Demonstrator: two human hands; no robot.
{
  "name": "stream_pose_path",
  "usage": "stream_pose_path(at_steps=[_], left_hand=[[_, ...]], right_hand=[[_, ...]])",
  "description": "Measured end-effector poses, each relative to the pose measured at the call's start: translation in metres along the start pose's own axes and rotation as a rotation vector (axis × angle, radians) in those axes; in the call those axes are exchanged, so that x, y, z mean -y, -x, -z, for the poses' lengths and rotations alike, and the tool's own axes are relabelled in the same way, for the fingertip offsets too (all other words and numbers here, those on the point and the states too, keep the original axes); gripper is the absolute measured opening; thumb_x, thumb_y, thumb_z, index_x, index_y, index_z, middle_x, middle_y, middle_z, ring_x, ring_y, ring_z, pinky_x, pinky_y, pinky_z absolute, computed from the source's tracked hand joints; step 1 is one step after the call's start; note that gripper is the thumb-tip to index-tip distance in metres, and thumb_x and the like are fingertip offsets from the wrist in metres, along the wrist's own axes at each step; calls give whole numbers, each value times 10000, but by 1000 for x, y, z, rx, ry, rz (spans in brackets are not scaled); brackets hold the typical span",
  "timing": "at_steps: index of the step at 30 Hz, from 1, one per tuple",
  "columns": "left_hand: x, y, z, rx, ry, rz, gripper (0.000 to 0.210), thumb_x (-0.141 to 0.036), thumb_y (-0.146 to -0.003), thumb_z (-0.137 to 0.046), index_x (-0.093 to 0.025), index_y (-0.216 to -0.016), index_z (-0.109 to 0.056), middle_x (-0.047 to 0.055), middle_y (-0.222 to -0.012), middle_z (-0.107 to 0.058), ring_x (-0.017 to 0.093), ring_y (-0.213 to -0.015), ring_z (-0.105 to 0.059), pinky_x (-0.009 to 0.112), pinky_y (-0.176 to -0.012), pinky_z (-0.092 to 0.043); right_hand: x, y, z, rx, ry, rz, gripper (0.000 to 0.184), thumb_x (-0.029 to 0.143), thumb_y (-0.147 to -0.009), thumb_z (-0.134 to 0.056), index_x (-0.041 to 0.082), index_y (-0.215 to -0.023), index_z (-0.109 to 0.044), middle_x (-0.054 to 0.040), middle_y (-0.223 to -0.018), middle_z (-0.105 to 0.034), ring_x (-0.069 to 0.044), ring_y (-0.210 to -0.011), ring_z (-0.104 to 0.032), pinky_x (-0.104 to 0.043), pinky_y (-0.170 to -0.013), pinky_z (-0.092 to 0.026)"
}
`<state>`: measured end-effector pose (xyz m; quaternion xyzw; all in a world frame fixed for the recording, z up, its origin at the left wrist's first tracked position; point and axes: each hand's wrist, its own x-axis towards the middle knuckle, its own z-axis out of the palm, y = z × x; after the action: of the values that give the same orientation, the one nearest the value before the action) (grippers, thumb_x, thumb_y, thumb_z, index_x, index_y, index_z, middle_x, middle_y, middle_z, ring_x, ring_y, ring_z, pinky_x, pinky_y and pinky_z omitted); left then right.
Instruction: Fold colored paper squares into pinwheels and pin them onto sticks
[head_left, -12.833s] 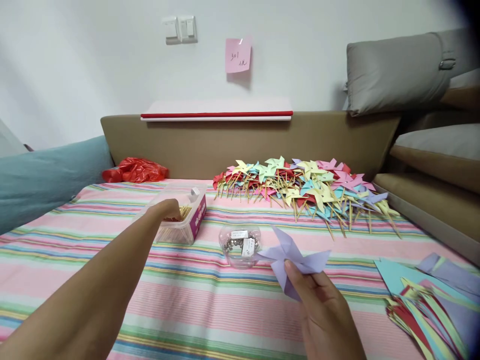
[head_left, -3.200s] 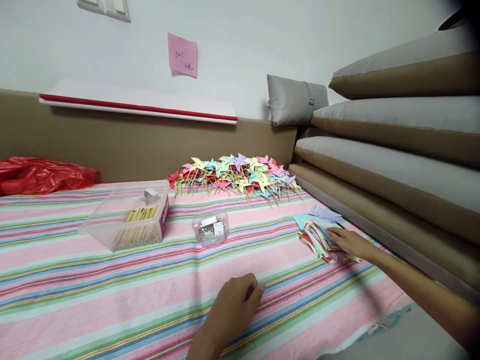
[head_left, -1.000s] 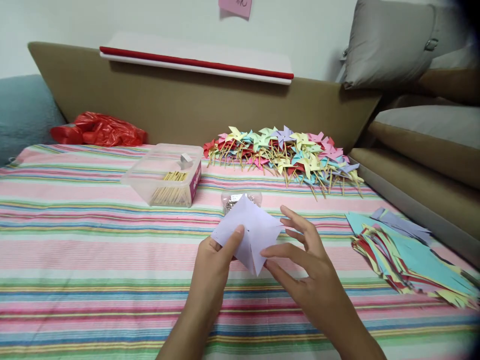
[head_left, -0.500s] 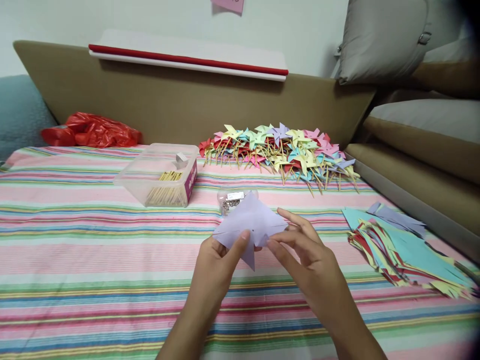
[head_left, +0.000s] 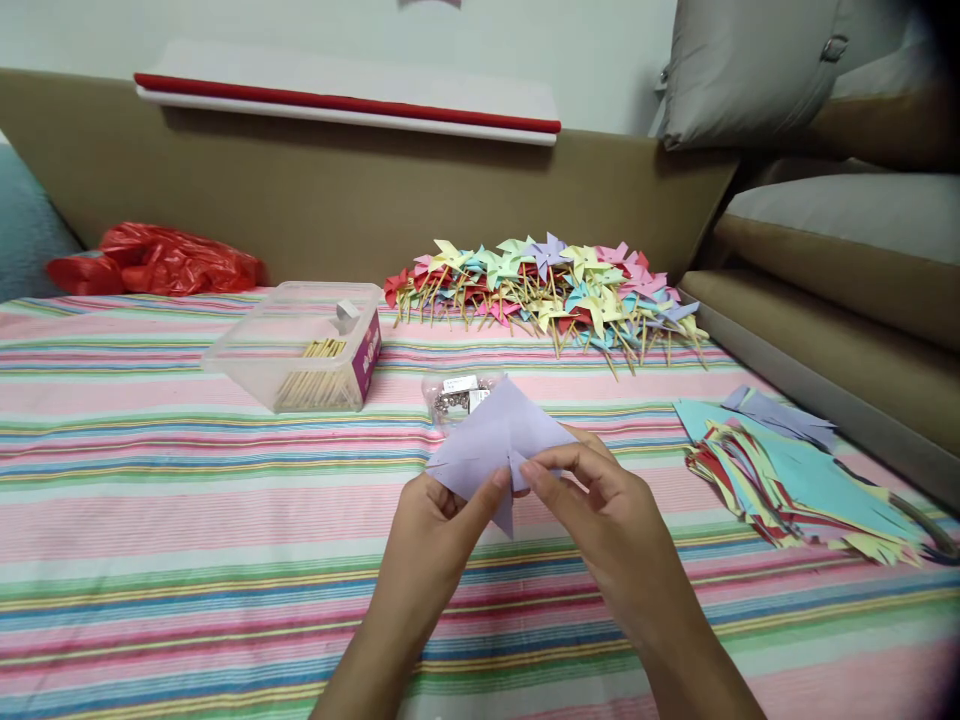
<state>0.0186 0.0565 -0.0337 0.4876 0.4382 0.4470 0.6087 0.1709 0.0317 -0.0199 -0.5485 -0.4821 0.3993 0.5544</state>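
Note:
A purple paper square (head_left: 504, 428) with cuts running in from its corners is held up above the striped cloth. My left hand (head_left: 435, 525) grips its lower left, thumb on top near the middle and fingers underneath. My right hand (head_left: 604, 510) pinches a cut corner, which is folded in toward the centre. Just behind the paper lies a clear plastic bag (head_left: 456, 392) of small metal pieces with a white label, partly covered by the paper.
Finished paper pinwheels (head_left: 547, 285) on sticks are heaped at the back. A clear plastic box (head_left: 300, 335) holds wooden sticks. Cut coloured papers (head_left: 795, 480) and scissors (head_left: 911, 515) lie at right, beside stacked cushions (head_left: 832, 310). A red plastic bag (head_left: 165, 260) lies at back left.
My right hand has moved left, bringing the paper's corner inward to the centre. My left thumb has shifted slightly toward the middle. The camera view has turned a little to the right.

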Motion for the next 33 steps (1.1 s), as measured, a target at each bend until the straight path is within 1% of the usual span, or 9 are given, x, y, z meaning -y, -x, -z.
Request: stream_pose_path(at_steps=[7, 11, 13, 16, 18, 20, 23, 28, 33], left_hand=[[0, 1, -1, -1, 26, -4, 272, -426, -810, -778, -162, -871, -774, 48, -821, -748, 213, -796, -639, 273, -700, -504], [2, -1, 2, -29, 27, -14, 295, -454, -856, -724, -160, -867, -747, 46, -806, -735, 212, -800, -630, 283, -728, -501], [2, -2, 3, -26, 22, -18, 303, -465, -867, -709, -164, -854, -738, 43, -798, -734, 213, -794, -632, 286, -733, -502], [0, -3, 4, 46, 13, -8, 306, -462, -873, -701, -161, -840, -745, 53, -812, -748, 221, -805, -647, 289, -744, -503], [2, -3, 3, 99, -3, 4, 310, -461, -871, -702, -156, -844, -752, 61, -816, -754, 224, -790, -651, 292, -728, -503], [5, -3, 1, 129, -12, 14, 314, -464, -863, -710, -153, -877, -753, 69, -833, -759, 227, -779, -653, 299, -714, -504], [12, -4, -1, 164, 36, 36, 342, -469, -832, -742, -152, -959, -749, 85, -888, -770, 243, -808, -667, 317, -723, -523], [12, -4, -6, 137, 113, 45, 321, -430, -788, -797, -143, -924, -753, 85, -856, -771, 228, -783, -678, 308, -707, -532], [4, 1, -7, 112, 162, 67, 324, -434, -800, -789, -137, -928, -761, 90, -835, -769, 215, -755, -680, 311, -722, -530]], right_hand=[[-3, -1, 0, 7, -27, 9, 186, 426, -839, -745, 244, -801, -740, -56, -1124, -616, -220, -1034, -662, -313, -840, -585], [-1, 2, 2, 88, -30, 37, 175, 421, -853, -741, 248, -853, -721, -64, -1392, -549, -257, -1197, -619, -350, -948, -550], [0, 2, 4, 48, -130, 12, 218, 445, -842, -754, 258, -896, -655, -55, -1464, -524, -259, -1186, -641, -370, -939, -555], [-1, 0, 10, -62, -297, -102, 394, 465, -794, -804, 295, -1031, -540, -40, -1179, -716, -213, -883, -731, -368, -782, -597], [-3, -3, 16, -7, -268, -172, 453, 464, -771, -824, 277, -1101, -577, -31, -1003, -763, -207, -795, -725, -346, -724, -595], [-4, -4, 23, 61, -198, -198, 442, 468, -758, -830, 230, -1094, -670, -58, -999, -778, -215, -817, -721, -323, -708, -586], [-5, -3, 29, 18, -154, -172, 432, 487, -711, -857, 193, -1006, -745, -79, -1003, -786, -213, -789, -709, -305, -663, -571], [-5, -2, 23, -64, -210, -139, 458, 503, -676, -876, 173, -964, -741, -64, -825, -767, -193, -669, -661, -307, -587, -559], [-5, -4, 13, -92, -231, -127, 440, 466, -708, -869, 199, -1013, -698, -34, -811, -761, -170, -629, -642, -291, -574, -540]])
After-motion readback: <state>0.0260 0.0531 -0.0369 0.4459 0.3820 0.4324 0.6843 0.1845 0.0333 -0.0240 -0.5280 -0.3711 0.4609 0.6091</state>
